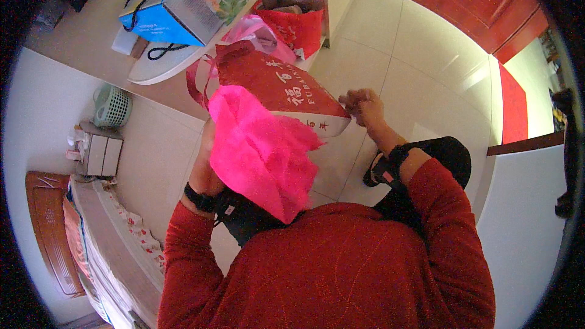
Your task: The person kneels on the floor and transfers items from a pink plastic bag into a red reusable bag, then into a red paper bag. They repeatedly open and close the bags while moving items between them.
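A bright pink cloth [265,155] hangs bunched in front of me, over my left hand [208,139]. Only the wrist side of that hand shows; its fingers are hidden behind the cloth, which it holds up. Beyond the cloth, a red paper gift bag [260,73] with white printed writing lies tipped on its side, its pale side panel [327,122] towards me. Ribbon-like red handles [194,82] loop out at its left. At the bag's right corner, my right hand [367,106] has its fingers curled in and gripping the edge.
An open shelf unit [178,66] holds a blue and grey box bag [169,16] with black cord handles. Lower down are a pink plastic bag [279,48] and a filled red bag [299,25]. A green basket [113,106], small drawers [103,155] and a bed [114,237] stand left; a red door [475,0] is far right.
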Demonstrator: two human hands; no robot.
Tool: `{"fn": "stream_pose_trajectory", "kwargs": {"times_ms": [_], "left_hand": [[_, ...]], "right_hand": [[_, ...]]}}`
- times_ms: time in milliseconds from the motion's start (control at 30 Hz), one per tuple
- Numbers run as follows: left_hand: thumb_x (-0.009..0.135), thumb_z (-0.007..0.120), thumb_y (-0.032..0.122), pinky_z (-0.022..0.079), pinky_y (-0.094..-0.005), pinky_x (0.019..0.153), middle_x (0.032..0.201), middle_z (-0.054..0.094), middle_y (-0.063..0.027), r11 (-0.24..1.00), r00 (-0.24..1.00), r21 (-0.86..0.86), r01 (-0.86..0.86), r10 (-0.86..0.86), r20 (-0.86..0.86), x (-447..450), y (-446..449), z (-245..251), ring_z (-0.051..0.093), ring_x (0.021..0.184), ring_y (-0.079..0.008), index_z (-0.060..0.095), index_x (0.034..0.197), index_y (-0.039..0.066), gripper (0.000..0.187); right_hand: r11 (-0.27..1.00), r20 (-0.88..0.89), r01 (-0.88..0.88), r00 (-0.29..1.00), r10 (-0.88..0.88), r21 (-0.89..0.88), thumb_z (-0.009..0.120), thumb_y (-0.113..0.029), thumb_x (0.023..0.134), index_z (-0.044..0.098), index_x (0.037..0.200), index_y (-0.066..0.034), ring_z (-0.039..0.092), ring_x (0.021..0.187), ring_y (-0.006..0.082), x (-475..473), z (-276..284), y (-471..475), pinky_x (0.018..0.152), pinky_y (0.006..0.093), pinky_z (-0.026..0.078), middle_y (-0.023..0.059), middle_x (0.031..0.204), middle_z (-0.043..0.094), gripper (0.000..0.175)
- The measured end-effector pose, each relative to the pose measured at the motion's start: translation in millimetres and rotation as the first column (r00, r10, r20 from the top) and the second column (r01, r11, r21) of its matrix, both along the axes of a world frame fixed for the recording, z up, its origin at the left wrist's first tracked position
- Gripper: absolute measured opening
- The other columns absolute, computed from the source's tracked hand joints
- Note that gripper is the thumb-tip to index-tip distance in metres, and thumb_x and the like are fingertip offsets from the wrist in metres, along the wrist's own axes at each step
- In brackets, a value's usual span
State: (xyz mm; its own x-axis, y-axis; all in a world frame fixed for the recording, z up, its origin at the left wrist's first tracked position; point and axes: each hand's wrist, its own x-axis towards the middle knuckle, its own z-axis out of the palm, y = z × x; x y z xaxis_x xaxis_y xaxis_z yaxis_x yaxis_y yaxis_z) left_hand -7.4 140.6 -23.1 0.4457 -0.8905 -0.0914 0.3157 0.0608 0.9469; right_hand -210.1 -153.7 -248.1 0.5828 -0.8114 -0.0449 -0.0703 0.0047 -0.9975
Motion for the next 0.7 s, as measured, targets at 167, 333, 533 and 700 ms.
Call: {"fn": "stream_pose_trajectory", "kwargs": {"times_ms": [167, 333, 533, 700], "left_hand": [[0.101, 0.052, 0.029, 0.052, -0.0321, 0.086, 0.111, 0.061, -0.002, 0.992, 0.992, 0.086, -0.095, 0.087, 0.092, 9, -6, -18, 0.06, 0.099, -0.0168, 0.054, 0.123, 0.008, 0.03], [0.1, 0.054, 0.026, 0.052, -0.0314, 0.084, 0.11, 0.061, -0.0018, 0.992, 0.992, 0.088, -0.086, 0.094, -0.09, 0, -4, -13, 0.06, 0.097, -0.0156, 0.054, 0.122, 0.007, 0.029], [0.098, 0.056, 0.022, 0.053, -0.0306, 0.082, 0.109, 0.061, -0.0015, 0.994, 0.986, 0.087, -0.068, 0.08, -0.149, -5, -15, -8, 0.06, 0.095, -0.0141, 0.054, 0.121, 0.006, 0.029], [0.097, 0.057, 0.02, 0.053, -0.0306, 0.08, 0.109, 0.062, -0.0021, 0.987, 0.987, 0.131, -0.093, 0.108, -0.115, 7, -18, -23, 0.061, 0.094, -0.0139, 0.055, 0.12, 0.004, 0.028]], "right_hand": [[0.966, 0.026, -0.002, 1.0, -0.005, 0.257, 0.045, 0.005, 0.085, 0.061, 0.097, -0.0015, 0.063, 0.091, 0.0251, 14, 31, -4, 0.078, 0.0266, 0.049, 0.018, 0.107, 0.067, 0.022], [0.993, -0.008, -0.037, 0.999, 0.038, 0.11, 0.054, -0.016, 0.092, 0.067, 0.103, -0.0058, 0.064, 0.086, 0.0218, 20, 39, 39, 0.077, 0.0339, 0.049, 0.0093, 0.096, 0.069, 0.02], [0.962, -0.215, -0.059, 0.969, 0.119, 0.267, 0.052, -0.02, 0.093, 0.066, 0.109, -0.0049, 0.063, 0.093, 0.0226, 8, 55, 58, 0.084, 0.0358, 0.047, 0.0119, 0.097, 0.068, 0.025], [0.984, -0.222, -0.176, 0.959, 0.177, 0.025, 0.051, -0.017, 0.094, 0.064, 0.112, -0.0039, 0.06, 0.096, 0.0205, 13, 66, 64, 0.088, 0.0346, 0.046, 0.0107, 0.102, 0.066, 0.025]]}}
